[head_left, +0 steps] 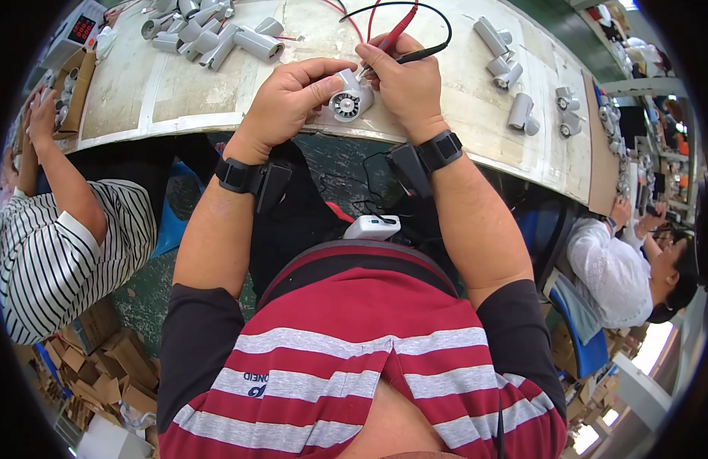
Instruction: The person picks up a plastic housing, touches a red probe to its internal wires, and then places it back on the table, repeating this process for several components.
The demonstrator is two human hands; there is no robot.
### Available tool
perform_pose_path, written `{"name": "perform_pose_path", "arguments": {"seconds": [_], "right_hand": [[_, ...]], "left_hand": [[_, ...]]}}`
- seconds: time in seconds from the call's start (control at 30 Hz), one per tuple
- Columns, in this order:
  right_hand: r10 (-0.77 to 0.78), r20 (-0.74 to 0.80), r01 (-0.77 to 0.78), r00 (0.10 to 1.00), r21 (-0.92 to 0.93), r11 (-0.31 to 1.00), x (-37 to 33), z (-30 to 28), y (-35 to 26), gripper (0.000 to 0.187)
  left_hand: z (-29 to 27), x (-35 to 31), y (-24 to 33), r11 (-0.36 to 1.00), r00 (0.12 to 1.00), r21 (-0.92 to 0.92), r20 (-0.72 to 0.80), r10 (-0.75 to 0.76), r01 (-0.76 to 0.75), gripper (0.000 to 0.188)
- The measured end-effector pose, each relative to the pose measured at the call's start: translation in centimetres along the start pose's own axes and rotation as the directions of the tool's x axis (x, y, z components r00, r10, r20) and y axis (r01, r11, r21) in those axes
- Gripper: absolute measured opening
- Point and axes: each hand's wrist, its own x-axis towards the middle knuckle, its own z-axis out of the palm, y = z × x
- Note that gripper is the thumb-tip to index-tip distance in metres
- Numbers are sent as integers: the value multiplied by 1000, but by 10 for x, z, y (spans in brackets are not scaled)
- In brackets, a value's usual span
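Over the near edge of the worktable, my left hand (294, 99) is closed around a small grey plastic fan housing (361, 98). Its round end, with dark vanes around a pale hub, faces me. My right hand (407, 86) pinches a red test probe (400, 29) and a black test probe (424, 53) together. The probe tips meet the upper right side of the housing, though my fingers partly hide the contact. Red and black leads run from the probes toward the far side of the table.
Several similar grey housings (208, 34) lie heaped at the far left of the worktable (178, 92); more (520, 111) stand at right. A meter box with a red display (81, 29) is at the upper left. People sit on both sides. A white device (373, 227) rests by my waist.
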Motion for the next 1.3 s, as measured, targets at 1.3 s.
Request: {"name": "perform_pose_path", "arguments": {"seconds": [1.3], "right_hand": [[-196, -10, 192, 980, -170, 967, 7, 1, 21, 25]], "left_hand": [[-2, 2, -1, 993, 994, -45, -30, 109, -110, 39]]}}
